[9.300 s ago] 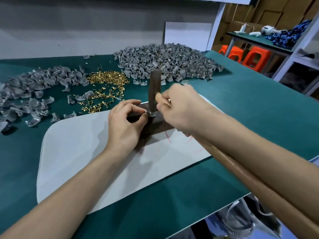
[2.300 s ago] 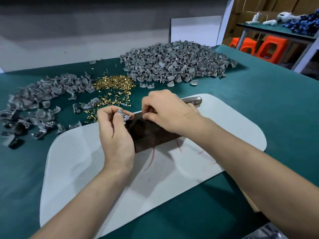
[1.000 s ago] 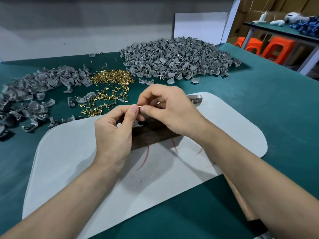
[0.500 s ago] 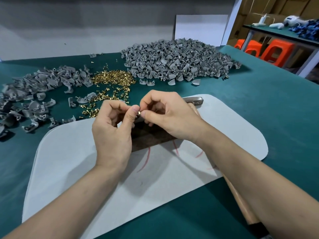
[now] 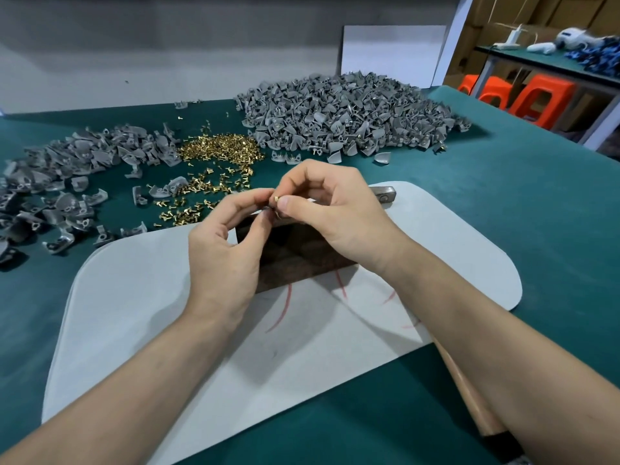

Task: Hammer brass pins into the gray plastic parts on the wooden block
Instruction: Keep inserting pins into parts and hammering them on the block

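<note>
Loading step: my right hand (image 5: pixel 339 213) pinches a brass pin (image 5: pixel 276 198) to the mostly hidden gray part (image 5: pixel 269 207) that my left hand (image 5: pixel 221 253) pinches, just above the wooden block (image 5: pixel 295 258) in the middle of the mat (image 5: pixel 134 313); next, I judge, I set it down and take the hammer (image 5: pixel 382 195) at the mat's far edge.

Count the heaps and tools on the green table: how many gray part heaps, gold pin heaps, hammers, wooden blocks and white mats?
Gray part heaps: 2
Brass pin heap: 1
Hammer: 1
Wooden block: 1
White mat: 1
Total: 6
</note>
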`<state>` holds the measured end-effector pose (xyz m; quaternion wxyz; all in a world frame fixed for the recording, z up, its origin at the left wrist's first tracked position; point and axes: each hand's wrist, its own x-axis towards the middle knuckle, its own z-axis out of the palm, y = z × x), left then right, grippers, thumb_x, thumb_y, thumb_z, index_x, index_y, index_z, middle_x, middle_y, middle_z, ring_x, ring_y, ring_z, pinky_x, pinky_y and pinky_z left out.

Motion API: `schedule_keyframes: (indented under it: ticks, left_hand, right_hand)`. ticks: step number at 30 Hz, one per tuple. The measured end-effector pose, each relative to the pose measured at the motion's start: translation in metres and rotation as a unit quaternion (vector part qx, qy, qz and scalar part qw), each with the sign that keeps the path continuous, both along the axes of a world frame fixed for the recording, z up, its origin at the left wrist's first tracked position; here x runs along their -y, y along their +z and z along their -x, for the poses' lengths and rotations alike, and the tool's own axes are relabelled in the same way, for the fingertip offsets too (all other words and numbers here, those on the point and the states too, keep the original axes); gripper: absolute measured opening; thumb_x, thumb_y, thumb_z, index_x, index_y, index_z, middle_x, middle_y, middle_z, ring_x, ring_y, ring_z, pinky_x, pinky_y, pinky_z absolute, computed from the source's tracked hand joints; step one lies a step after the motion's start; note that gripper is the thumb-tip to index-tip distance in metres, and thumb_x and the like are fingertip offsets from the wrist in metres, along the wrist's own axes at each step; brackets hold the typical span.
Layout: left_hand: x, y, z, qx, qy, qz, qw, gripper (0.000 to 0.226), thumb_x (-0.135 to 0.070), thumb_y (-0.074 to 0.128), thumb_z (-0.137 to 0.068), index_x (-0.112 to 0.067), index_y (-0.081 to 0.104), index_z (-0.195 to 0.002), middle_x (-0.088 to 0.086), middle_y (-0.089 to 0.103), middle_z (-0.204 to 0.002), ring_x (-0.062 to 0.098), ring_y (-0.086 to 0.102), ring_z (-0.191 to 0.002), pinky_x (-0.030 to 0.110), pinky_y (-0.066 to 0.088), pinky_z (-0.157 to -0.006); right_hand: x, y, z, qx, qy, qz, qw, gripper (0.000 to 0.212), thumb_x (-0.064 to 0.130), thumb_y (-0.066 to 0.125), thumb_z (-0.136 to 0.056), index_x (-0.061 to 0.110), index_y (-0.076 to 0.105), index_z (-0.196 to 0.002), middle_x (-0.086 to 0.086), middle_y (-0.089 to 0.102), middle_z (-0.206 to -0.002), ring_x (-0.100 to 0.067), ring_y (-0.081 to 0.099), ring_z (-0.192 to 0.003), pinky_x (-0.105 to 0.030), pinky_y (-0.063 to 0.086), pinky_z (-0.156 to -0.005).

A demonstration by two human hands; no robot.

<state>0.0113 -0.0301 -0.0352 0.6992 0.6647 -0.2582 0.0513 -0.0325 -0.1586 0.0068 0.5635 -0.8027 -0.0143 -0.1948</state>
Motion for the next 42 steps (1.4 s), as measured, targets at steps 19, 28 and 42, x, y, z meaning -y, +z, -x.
schedule_keyframes:
  ticks: [19, 28, 42]
  left_hand:
    - [-0.003, -0.004, -0.010, -0.069, -0.019, 0.098, 0.993, 0.013, -0.030, 0.068, -0.079, -0.027, 0.070, -0.092, -0.006, 0.075, -0.092, 0.010, 0.069, -0.090, 0.019, 0.051, -0.081]
    - [-0.003, -0.001, -0.002, -0.035, -0.072, 0.099, 0.992, 0.016, -0.012, 0.065, -0.087, -0.021, 0.063, -0.100, 0.001, 0.076, -0.084, 0.018, 0.074, -0.081, 0.023, 0.055, -0.077]
    - [-0.004, 0.000, -0.001, -0.044, -0.052, 0.050, 0.996, 0.034, -0.024, 0.070, -0.076, -0.025, 0.068, -0.110, -0.004, 0.072, -0.088, 0.012, 0.067, -0.090, 0.025, 0.052, -0.088]
  right_hand:
    - [0.008, 0.003, 0.001, -0.033, -0.032, 0.077, 0.996, 0.022, 0.005, 0.067, -0.084, 0.021, 0.061, -0.071, 0.003, 0.054, -0.061, -0.012, 0.050, -0.048, -0.021, 0.043, -0.048]
    - [0.001, -0.004, -0.002, -0.034, -0.033, -0.003, 0.999, 0.022, -0.001, 0.062, -0.087, 0.015, 0.061, -0.072, -0.006, 0.058, -0.062, -0.021, 0.055, -0.057, -0.032, 0.051, -0.050]
    - [0.002, 0.003, 0.001, -0.030, -0.056, 0.072, 0.995, 0.023, 0.005, 0.067, -0.081, 0.021, 0.060, -0.066, 0.007, 0.055, -0.054, -0.007, 0.052, -0.039, -0.014, 0.039, -0.041]
